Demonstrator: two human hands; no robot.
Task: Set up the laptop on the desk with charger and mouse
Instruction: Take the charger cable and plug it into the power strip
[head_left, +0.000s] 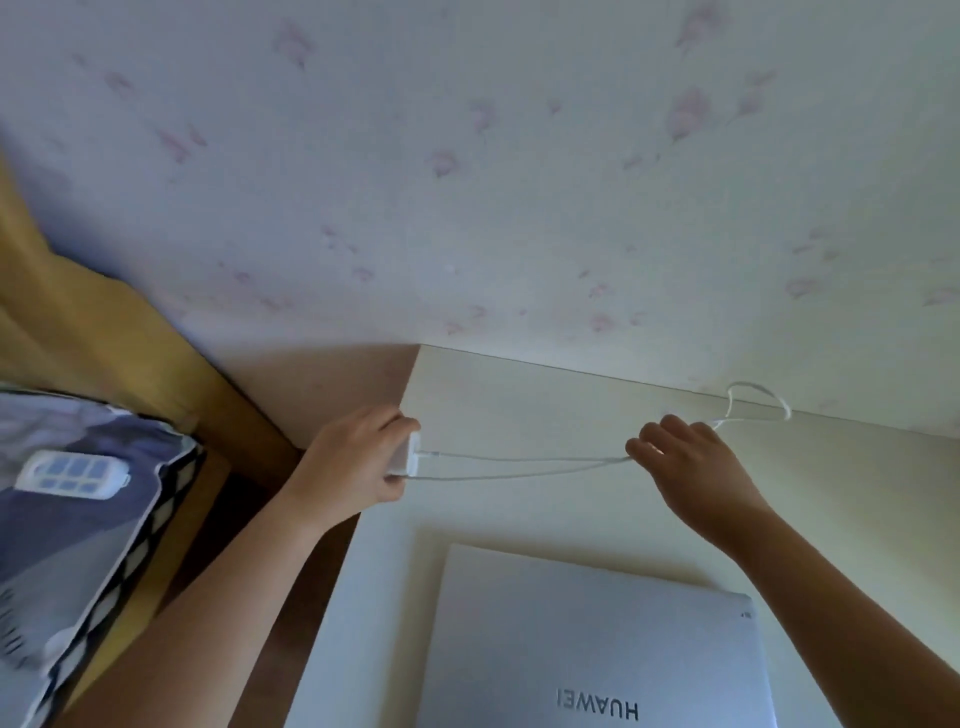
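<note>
A closed silver laptop (597, 644) lies flat on the pale desk (519, 405), its lid logo facing me upside down. My left hand (358, 462) grips the white charger brick (410, 457) at the desk's left edge. From the brick, two strands of white cable (519, 465) stretch right to my right hand (691, 462), which pinches them above the desk. Beyond that hand the cable forms a loop (758, 402) near the wall. No mouse is in view.
Floral wallpaper (519, 182) rises right behind the desk. Left of the desk stands a wooden bed frame (130, 338) with a dark patterned pillow (78, 519) and a white multi-button device (72, 473) on it. A narrow gap separates bed and desk.
</note>
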